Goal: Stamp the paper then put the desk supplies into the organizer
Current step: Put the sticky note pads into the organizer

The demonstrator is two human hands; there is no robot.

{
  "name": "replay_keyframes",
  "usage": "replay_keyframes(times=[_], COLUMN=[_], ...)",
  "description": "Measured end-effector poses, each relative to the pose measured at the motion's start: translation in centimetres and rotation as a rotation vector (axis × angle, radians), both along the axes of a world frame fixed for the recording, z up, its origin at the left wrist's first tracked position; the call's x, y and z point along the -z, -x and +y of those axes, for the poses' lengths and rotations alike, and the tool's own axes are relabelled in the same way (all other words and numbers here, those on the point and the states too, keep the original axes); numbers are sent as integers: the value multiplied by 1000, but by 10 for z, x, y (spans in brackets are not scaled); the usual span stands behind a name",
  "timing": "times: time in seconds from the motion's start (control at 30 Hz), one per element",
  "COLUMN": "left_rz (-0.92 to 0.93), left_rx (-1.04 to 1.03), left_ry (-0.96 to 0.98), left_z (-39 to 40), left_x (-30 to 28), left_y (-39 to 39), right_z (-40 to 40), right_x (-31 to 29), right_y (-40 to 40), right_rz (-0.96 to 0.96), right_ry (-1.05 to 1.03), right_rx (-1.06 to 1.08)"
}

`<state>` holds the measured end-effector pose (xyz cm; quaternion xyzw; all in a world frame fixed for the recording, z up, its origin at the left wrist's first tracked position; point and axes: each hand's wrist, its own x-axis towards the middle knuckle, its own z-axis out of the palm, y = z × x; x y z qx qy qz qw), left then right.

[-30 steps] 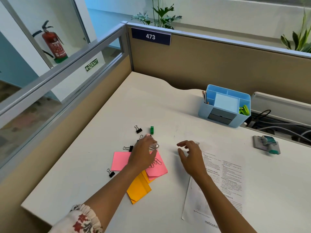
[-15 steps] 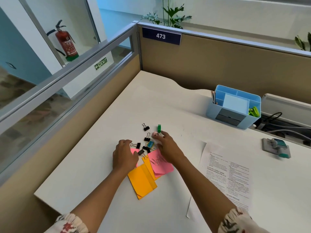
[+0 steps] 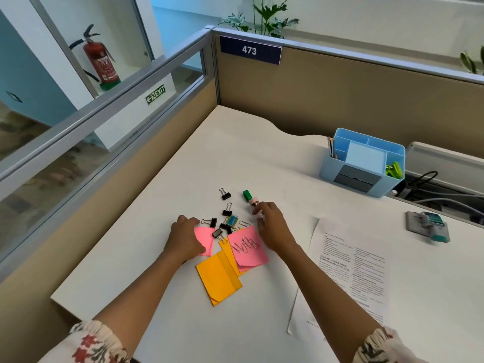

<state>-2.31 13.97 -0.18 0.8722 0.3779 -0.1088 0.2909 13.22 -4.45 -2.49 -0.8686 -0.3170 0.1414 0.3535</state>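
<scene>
My right hand (image 3: 272,227) pinches a small clear-and-pink tube (image 3: 254,203) whose far end meets a green cap (image 3: 247,195). My left hand (image 3: 183,238) lies on a pink sticky note (image 3: 205,238), fingers bent, nothing seen in it. Between the hands are several black binder clips (image 3: 226,211), a small blue box (image 3: 232,220) and paper clips (image 3: 246,245) on a second pink note (image 3: 252,255). Orange notes (image 3: 218,280) lie nearer me. The printed paper (image 3: 352,263) is to the right. The stamp (image 3: 428,224) sits on its grey pad. The blue organizer (image 3: 340,169) stands at the back.
Tan partition walls (image 3: 340,100) close off the desk's back and left sides. Cables (image 3: 429,179) run in a gap right of the organizer. The near desk edge (image 3: 60,302) is at my left elbow.
My right hand left the paper, crossed left and took hold of the tube by the green cap. My left hand slid left onto the pink note. The view shifted slightly.
</scene>
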Motion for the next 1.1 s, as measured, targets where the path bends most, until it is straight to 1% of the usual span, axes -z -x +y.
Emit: replay_keyframes(times=[0.17,0.3,0.43,0.57,0.63,0.73,0.83,0.93,1.1], left_rz=[40,110,143,183,155,49,-72,-161,-192], left_rx=[60,98,135,247,258,250,249,227,219], left_ry=[-38,-58,67,135,190,312,440,549,683], left_z=[5,15,28,43,44,32,13,-11,-47], left_x=[-5,-12,-29,-54,-66,-79,-80,-75,-63], left_y=[-4,-12,-27,-48,-61,-80,-96,-110,-127], right_z=[-17,-29,-38,-45,-51,-61,-73,-84,-97], right_x=[-4,-5,-6,-16,-26,-41,-59,-79,-95], right_y=[-2,-6,-13,-22,-29,-48,-76,-107,-155], right_rz=[15,31,88,236,283,301,245,133,-85], right_ry=[-74,-102,-160,-274,-366,-492,-560,-542,-572], right_rx=[70,120,203,340,415,513,590,675,751])
